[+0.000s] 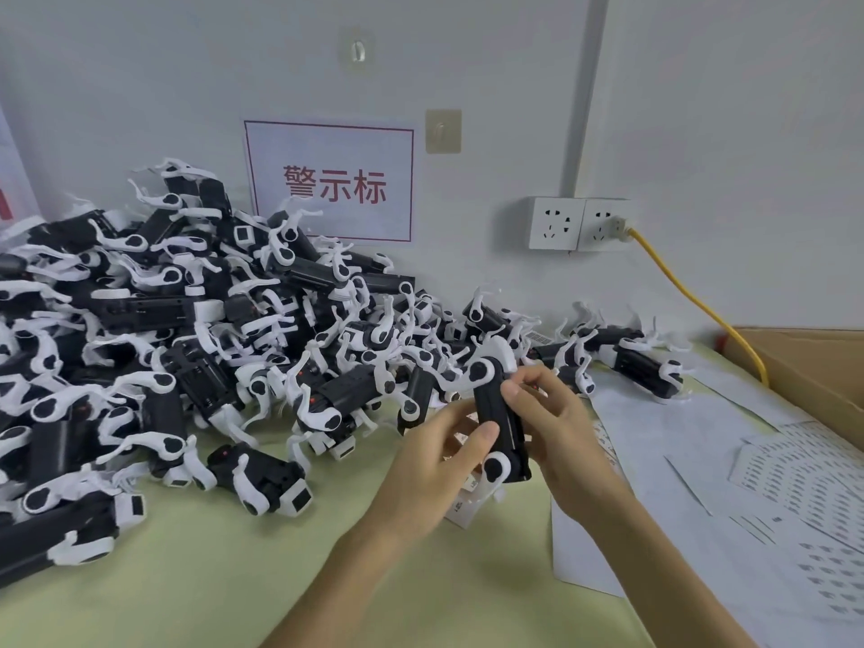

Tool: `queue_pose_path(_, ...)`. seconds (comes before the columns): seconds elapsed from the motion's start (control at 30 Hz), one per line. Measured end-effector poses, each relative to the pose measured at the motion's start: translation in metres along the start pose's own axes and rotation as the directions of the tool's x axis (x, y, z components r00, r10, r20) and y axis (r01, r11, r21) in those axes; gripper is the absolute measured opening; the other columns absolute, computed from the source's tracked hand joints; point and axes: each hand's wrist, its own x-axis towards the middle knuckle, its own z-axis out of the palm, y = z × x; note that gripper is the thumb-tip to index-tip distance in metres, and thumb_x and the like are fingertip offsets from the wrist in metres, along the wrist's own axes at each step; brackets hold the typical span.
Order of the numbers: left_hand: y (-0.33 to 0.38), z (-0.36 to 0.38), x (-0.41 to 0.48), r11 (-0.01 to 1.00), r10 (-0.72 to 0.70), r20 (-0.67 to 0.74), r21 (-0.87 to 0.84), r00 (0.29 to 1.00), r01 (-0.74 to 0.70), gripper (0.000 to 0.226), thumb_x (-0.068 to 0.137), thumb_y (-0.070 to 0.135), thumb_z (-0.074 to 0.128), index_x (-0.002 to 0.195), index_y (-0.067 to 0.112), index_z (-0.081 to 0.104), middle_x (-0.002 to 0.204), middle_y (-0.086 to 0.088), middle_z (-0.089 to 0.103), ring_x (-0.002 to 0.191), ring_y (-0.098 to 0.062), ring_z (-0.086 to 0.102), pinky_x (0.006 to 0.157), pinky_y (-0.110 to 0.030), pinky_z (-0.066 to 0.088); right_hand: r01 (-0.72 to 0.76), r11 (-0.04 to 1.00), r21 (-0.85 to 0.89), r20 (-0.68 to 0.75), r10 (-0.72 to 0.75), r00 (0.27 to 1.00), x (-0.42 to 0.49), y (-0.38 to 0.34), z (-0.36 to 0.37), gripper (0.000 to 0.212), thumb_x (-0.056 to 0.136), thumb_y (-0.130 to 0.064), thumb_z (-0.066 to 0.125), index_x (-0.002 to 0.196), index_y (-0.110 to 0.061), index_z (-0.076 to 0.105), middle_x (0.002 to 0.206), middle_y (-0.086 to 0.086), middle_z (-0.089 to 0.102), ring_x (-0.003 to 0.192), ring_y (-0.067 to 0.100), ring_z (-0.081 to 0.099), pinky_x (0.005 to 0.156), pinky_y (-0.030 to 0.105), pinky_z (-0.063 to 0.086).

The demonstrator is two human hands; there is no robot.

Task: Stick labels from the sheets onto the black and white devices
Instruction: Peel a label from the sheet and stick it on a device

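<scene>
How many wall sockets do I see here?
2, side by side on the wall right of the sign: the left socket is free, the right socket holds the yellow cable. The device pile may hide others.

We hold one black and white device (498, 423) upright in both hands. Our left hand (435, 451) thumbs its black body while our right hand (561, 432) curls its fingers (537, 376) round the far side, above the green counter (234, 577) — heap of devices (187, 320) left, label sheets (701, 460) right.
</scene>
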Motion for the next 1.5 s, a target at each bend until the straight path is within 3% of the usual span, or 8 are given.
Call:
queue_pose_path(0.43,-0.007,-0.001,0.0,0.985,-0.094,0.032,-0.144,0.995,0.098,0.036,0.098,0.037,0.043,0.125,0.033,0.067,0.118,0.009,0.074,0.117,-0.009,0.065,0.099,-0.022,0.047,-0.198,0.967,0.158,0.123,0.179,0.976,0.002,0.004,-0.003,0.029,0.09,-0.033,0.067,0.112,-0.015,0.061,0.111,0.012,0.066,0.086,0.027,0.063,0.068,0.034,0.053)
queue_pose_path(0.57,-0.001,-0.002,0.004,0.933,-0.242,-0.023,-0.28,0.97,0.226,0.039,0.09,0.048,0.038,0.086,0.025,0.069,0.078,-0.014,0.06,0.08,-0.022,0.053,0.081,-0.03,0.041,-0.07,0.993,0.093,0.223,0.048,0.974,0.004,0.009,-0.003,0.033,0.094,-0.011,0.066,0.127,-0.012,0.064,0.125,0.012,0.069,0.105,0.029,0.069,0.08,0.033,0.057)
queue_pose_path(0.8,-0.012,-0.014,0.004,0.96,-0.263,-0.127,-0.135,0.956,0.245,0.076,0.107,0.059,0.027,0.09,-0.003,0.067,0.086,-0.02,0.063,0.094,-0.026,0.065,0.096,-0.029,0.041,0.218,0.86,-0.462,0.117,-0.184,0.976,-0.002,0.021,0.015,0.035,0.099,-0.026,0.066,0.129,-0.044,0.065,0.14,-0.02,0.06,0.131,-0.003,0.051,0.094,0.022,0.049)
queue_pose_path(0.97,-0.003,-0.012,0.006,0.948,-0.254,-0.208,-0.248,0.944,0.2,0.032,0.105,0.048,0.047,0.09,0.056,0.073,0.09,0.023,0.072,0.077,0.018,0.061,0.07,-0.002,0.045,0.331,0.776,-0.537,0.007,-0.388,0.922,-0.003,0.022,0.014,0.023,0.094,-0.014,0.071,0.103,-0.033,0.079,0.105,-0.02,0.073,0.104,0.004,0.064,0.077,0.015,0.047)
queue_pose_path(1.1,0.007,-0.018,0.007,0.892,-0.238,-0.219,-0.434,0.946,0.124,0.046,0.085,0.054,0.064,0.115,0.021,0.074,0.111,-0.012,0.074,0.099,-0.021,0.062,0.093,-0.037,0.046,0.18,0.788,-0.588,-0.022,-0.239,0.971,0.004,0.019,0.003,0.022,0.095,-0.022,0.069,0.114,-0.033,0.069,0.106,-0.018,0.07,0.098,0.002,0.063,0.082,0.023,0.049)
queue_pose_path(1.3,0.006,-0.031,0.009,0.8,-0.343,-0.187,-0.571,0.921,0.182,0.057,0.071,0.041,0.075,0.11,0.0,0.069,0.108,-0.019,0.072,0.098,-0.028,0.06,0.09,-0.035,0.047,0.107,0.214,-0.971,0.176,0.339,0.924,0.009,0.053,-0.011,0.086,0.083,-0.075,0.061,0.156,-0.04,0.032,0.169,-0.008,0.019,0.156,0.016,0.011,0.123,0.051,0.002)
queue_pose_path(1.43,0.004,-0.038,0.008,0.778,-0.323,-0.147,-0.604,0.935,0.174,0.056,0.085,0.049,0.065,0.117,0.004,0.074,0.116,-0.021,0.073,0.108,-0.028,0.068,0.104,-0.039,0.049,0.1,0.276,-0.956,0.159,0.2,0.967,0.013,0.053,-0.013,0.074,0.08,-0.064,0.07,0.146,-0.04,0.048,0.144,-0.017,0.055,0.134,0.01,0.049,0.113,0.037,0.033)
queue_pose_path(1.5,0.001,-0.041,0.009,0.743,-0.29,-0.074,-0.645,0.954,0.176,0.037,0.096,0.041,0.056,0.082,0.018,0.081,0.082,-0.004,0.076,0.073,-0.012,0.071,0.071,-0.021,0.056,0.062,0.324,-0.944,0.113,0.143,0.983,0.013,0.047,-0.012,0.06,0.081,-0.051,0.074,0.138,-0.041,0.057,0.122,-0.02,0.068,0.11,0.004,0.062,0.096,0.026,0.046)
